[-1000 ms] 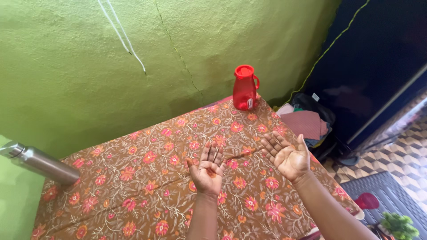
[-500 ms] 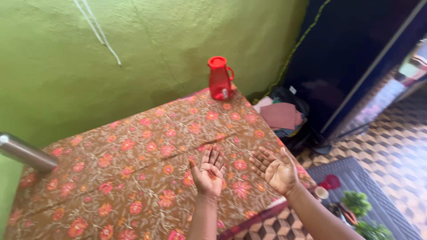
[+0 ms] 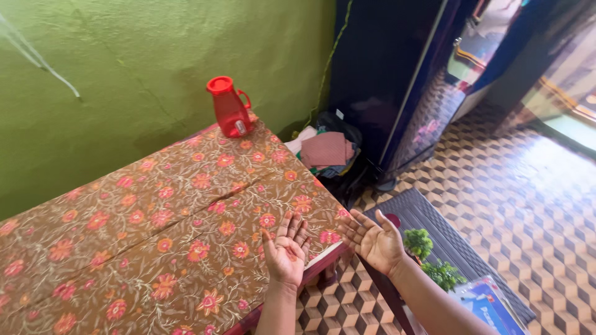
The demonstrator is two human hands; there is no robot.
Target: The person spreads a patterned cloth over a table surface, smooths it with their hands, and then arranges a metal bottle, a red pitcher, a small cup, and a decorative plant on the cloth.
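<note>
Green plaster wall backed a floral-clothed table [image 3: 124,217]. Both hands, left hand [image 3: 285,251] and right hand [image 3: 374,240], lay wide, palms up, empty; the red jug [image 3: 228,107] stood upright far beyond, nearer the left.

View: single head camera, above and behind the hands
Facing: downward and forward, tilted
Nearness: close to left hand [image 3: 287,251] and right hand [image 3: 376,240], palms up at lower centre
Beyond the hands: desk [image 3: 124,217] to their left, patterned floor [image 3: 528,205] to their right
Shared views: none, one camera only
</note>
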